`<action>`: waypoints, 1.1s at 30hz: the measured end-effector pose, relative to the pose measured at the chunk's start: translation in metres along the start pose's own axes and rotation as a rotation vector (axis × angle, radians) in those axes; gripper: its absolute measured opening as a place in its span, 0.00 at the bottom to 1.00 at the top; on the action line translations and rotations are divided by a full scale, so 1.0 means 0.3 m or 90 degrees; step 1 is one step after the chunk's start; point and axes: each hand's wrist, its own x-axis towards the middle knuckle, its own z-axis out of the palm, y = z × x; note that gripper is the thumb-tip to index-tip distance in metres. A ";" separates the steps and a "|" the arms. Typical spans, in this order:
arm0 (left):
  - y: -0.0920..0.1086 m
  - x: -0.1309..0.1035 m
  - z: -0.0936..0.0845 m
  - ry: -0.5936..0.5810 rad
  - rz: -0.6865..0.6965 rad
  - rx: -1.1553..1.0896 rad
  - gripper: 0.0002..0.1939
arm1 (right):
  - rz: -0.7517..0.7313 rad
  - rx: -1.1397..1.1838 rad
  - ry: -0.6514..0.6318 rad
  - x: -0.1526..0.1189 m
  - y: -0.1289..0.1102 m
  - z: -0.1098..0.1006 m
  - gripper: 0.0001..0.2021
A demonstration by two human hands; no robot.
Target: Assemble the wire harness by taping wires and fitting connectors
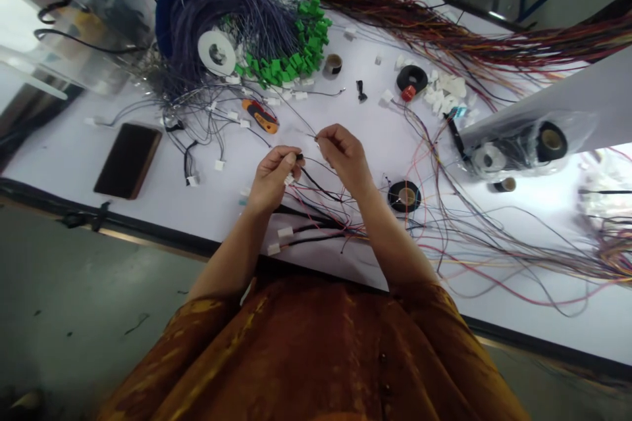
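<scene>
My left hand point(273, 177) is closed, pinching a small black connector point(299, 156) between thumb and forefinger. A black-sleeved cable point(318, 188) trails from beside it toward the right. Slightly higher and to the right, my right hand point(347, 156) pinches the end of a thin dark wire point(305, 120) that runs up toward the wire pile. The two hands are a little apart. Below them lie black-sleeved cables with white connectors point(285, 233). An orange utility knife point(260, 116) rests to the upper left of my left hand.
A coil of blue-grey wires point(197, 20) with green connectors point(291, 62) sits at the back left. A phone point(127, 161) lies near the front edge. Black tape rolls point(405, 197), a long bundle of dark red wires point(415, 23) and loose wires point(474, 210) occupy the right.
</scene>
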 end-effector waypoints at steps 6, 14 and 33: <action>0.014 -0.007 0.007 -0.034 0.042 0.033 0.18 | 0.005 -0.129 0.005 -0.040 -0.005 -0.013 0.08; 0.003 -0.006 -0.002 -0.037 0.062 0.073 0.19 | -0.053 -0.242 0.034 -0.066 0.010 -0.028 0.07; -0.003 -0.002 -0.004 -0.061 0.087 0.118 0.19 | -0.109 -0.285 0.037 -0.088 0.007 -0.005 0.06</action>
